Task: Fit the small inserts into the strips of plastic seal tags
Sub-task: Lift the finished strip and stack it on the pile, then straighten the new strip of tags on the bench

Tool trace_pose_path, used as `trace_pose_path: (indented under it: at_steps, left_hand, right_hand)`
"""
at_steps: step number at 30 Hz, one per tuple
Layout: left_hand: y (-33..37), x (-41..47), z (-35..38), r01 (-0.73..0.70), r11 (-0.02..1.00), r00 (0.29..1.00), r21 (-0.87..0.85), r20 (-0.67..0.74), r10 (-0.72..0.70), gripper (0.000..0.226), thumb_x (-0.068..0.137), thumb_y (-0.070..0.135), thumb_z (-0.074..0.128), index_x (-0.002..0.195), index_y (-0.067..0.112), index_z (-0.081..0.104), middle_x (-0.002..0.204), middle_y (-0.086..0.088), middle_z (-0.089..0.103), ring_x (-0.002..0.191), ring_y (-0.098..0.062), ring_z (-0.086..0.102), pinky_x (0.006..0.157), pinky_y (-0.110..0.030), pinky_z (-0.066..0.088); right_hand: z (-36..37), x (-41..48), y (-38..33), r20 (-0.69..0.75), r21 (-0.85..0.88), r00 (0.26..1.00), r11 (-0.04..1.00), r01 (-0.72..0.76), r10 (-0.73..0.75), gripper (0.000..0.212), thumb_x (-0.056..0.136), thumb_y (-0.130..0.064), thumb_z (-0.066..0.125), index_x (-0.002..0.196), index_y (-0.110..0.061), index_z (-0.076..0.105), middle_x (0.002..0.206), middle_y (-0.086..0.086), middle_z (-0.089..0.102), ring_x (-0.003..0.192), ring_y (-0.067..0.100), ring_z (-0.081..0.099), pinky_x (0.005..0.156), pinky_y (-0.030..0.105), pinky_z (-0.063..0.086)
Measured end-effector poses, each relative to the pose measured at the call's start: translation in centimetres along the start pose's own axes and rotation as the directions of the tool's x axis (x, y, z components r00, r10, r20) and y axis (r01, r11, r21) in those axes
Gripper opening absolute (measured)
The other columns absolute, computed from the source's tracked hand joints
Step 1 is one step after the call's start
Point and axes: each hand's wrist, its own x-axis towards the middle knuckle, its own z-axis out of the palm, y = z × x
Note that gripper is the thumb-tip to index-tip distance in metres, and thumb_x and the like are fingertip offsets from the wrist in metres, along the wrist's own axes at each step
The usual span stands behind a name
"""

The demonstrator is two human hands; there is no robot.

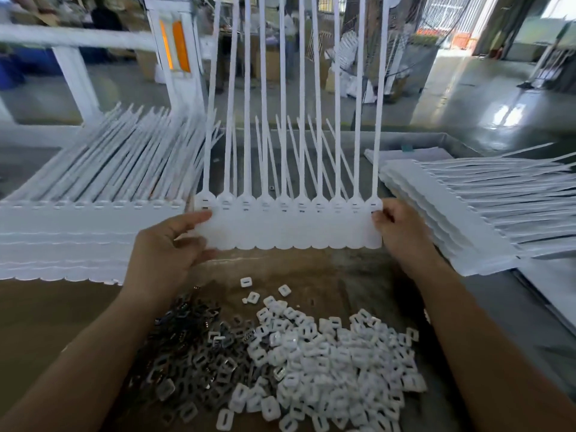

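A white strip of several joined seal tags point(290, 226) stands upright above the table, its long tails rising past the top of the view. My left hand point(168, 247) grips its left edge between thumb and fingers. My right hand point(402, 229) pinches its right edge near the slots. In front of me lie a heap of small white plastic inserts point(330, 360) and, to its left, a heap of small metal inserts point(193, 353).
A stack of tag strips point(78, 235) lies flat at the left, tails pointing away. Another stack point(461, 219) lies at the right, tails pointing right. The brown table point(46, 313) ends beyond the strips; a workshop floor with white frames lies behind.
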Motion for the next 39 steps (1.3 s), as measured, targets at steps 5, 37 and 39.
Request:
trace_pose_path:
  at_steps: [5,37,39]
  left_hand:
    - [-0.9,0.0,0.6,-0.077,0.956,0.997,0.282,0.019,0.074,0.04,0.081,-0.005,0.061,0.115,0.017,0.063,0.107,0.002,0.063,0.071,0.009,0.059,0.065,0.005,0.036]
    - [-2.9,0.3,1.0,-0.305,0.716,0.925,0.628,0.375,0.065,0.035,0.093,0.005,0.04,0.122,0.015,0.058,0.138,0.003,0.045,0.127,-0.014,0.039,0.097,-0.011,0.016]
    - [-3.1,0.4,0.9,-0.336,0.686,0.913,0.645,0.403,0.069,0.038,0.094,0.004,0.037,0.125,0.017,0.055,0.141,0.003,0.041,0.129,-0.013,0.036,0.095,-0.007,0.011]
  right_hand:
    - [0.3,0.2,0.6,-0.035,-0.005,0.999,1.0,0.017,-0.017,0.027,0.098,-0.02,0.042,0.117,-0.009,0.056,0.111,0.006,0.058,0.091,0.014,0.047,0.078,0.027,0.035]
    - [0.6,-0.5,1.5,-0.003,-0.195,1.0,0.981,0.011,-0.012,0.032,0.086,-0.015,0.06,0.116,-0.004,0.058,0.114,0.011,0.062,0.102,0.024,0.057,0.087,0.032,0.041]
    - [0.7,-0.5,1.5,0.004,-0.223,1.0,0.974,0.022,-0.022,0.028,0.086,-0.013,0.059,0.11,0.0,0.06,0.112,0.015,0.063,0.1,0.027,0.058,0.085,0.033,0.043]
